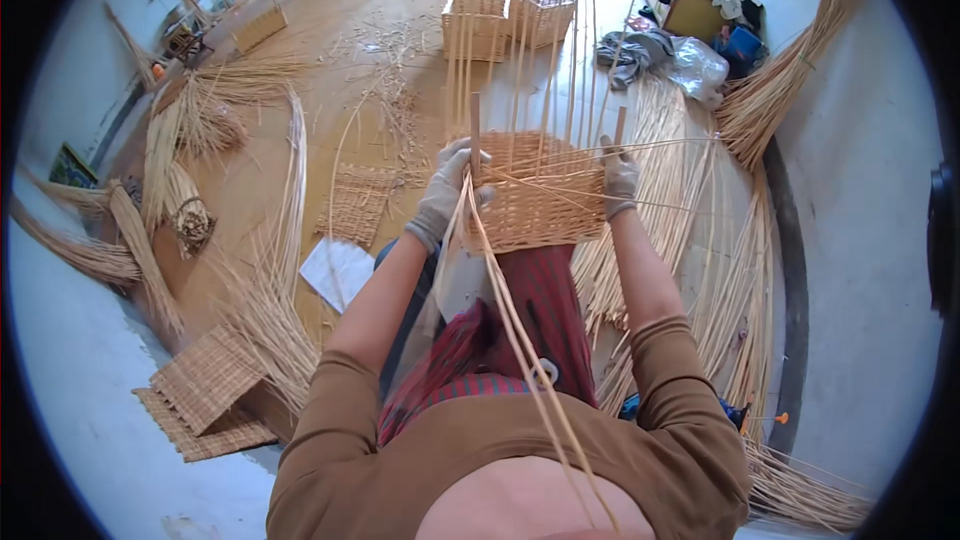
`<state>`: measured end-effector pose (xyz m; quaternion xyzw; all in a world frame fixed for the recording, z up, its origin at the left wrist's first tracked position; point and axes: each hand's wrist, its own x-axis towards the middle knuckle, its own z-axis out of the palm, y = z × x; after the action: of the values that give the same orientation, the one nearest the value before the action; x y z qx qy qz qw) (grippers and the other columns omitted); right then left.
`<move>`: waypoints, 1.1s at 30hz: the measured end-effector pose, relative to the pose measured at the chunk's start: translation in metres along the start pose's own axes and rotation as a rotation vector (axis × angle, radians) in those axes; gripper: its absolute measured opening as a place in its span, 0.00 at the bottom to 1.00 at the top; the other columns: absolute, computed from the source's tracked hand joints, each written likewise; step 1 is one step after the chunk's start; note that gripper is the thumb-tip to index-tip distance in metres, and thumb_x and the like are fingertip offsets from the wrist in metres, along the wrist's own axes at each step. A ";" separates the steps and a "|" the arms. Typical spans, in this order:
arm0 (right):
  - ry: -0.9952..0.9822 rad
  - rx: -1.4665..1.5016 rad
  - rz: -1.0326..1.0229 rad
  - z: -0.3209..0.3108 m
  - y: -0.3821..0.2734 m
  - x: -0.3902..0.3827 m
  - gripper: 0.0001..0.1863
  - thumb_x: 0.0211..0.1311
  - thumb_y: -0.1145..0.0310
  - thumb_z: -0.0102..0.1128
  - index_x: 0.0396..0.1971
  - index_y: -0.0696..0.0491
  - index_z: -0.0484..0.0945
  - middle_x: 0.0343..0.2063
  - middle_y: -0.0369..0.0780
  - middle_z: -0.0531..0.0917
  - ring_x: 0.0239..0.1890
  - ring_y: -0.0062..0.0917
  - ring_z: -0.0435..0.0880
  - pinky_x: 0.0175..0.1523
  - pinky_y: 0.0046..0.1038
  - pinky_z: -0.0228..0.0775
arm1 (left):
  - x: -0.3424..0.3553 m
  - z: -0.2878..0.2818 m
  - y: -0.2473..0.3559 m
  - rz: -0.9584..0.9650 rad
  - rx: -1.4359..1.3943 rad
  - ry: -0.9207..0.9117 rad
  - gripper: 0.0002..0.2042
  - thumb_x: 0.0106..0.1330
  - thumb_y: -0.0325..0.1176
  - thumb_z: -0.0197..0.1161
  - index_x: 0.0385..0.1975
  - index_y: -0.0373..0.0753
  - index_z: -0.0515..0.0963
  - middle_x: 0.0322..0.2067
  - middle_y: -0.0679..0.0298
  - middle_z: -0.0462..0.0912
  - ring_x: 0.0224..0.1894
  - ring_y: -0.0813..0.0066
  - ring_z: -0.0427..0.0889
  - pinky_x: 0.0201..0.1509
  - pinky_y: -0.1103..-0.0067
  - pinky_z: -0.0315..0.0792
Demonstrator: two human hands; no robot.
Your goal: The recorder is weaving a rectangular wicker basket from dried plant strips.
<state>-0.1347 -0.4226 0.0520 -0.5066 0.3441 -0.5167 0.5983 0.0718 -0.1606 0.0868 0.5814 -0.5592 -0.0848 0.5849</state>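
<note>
A half-woven wicker basket [540,205] is held up in front of my lap, its long upright stakes [520,70] pointing away from me. My left hand [447,192], in a pale work glove, closes round its left corner beside a flat wooden corner post [475,135]. Several loose weaving strands [505,310] trail from that corner down over my chest. At the opposite corner my gloved right hand [620,180] grips the basket near a second post [619,125]. Some thin strands cross the weave and stick out to the right. The fingers' undersides are partly hidden.
Two finished square baskets [475,28] stand farther off. Bundles of cane lie on the left [200,120] and right [650,200]. Woven panels [208,380] are at lower left, another panel [357,202] beyond my left arm. Clothes and bags [690,65] pile up at far right.
</note>
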 end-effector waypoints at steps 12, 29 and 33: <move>0.066 0.033 0.241 0.007 0.068 -0.103 0.15 0.64 0.54 0.72 0.35 0.50 0.82 0.29 0.31 0.82 0.30 0.17 0.76 0.39 0.24 0.69 | -0.091 -0.049 -0.038 -0.153 0.184 -0.014 0.28 0.52 0.29 0.78 0.56 0.45 0.77 0.66 0.57 0.65 0.71 0.56 0.62 0.76 0.65 0.58; -0.625 -0.661 -0.738 0.148 -0.048 -0.275 0.14 0.54 0.67 0.71 0.42 0.47 0.82 0.36 0.37 0.85 0.38 0.33 0.86 0.43 0.36 0.78 | -0.099 -0.058 -0.031 -0.531 -0.658 0.114 0.30 0.64 0.21 0.66 0.68 0.37 0.68 0.41 0.64 0.80 0.37 0.80 0.81 0.43 0.84 0.79; -0.538 -0.630 -0.776 0.157 -0.034 -0.273 0.12 0.54 0.70 0.70 0.40 0.48 0.82 0.32 0.37 0.85 0.35 0.34 0.86 0.40 0.35 0.78 | -0.087 -0.045 -0.038 -0.686 -0.952 0.321 0.25 0.73 0.23 0.54 0.71 0.39 0.65 0.39 0.69 0.76 0.35 0.82 0.77 0.39 0.86 0.77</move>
<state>-0.0595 -0.1175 0.0934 -0.8639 0.1057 -0.4237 0.2509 0.0949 -0.0805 0.0225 0.4086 -0.1454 -0.4204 0.7970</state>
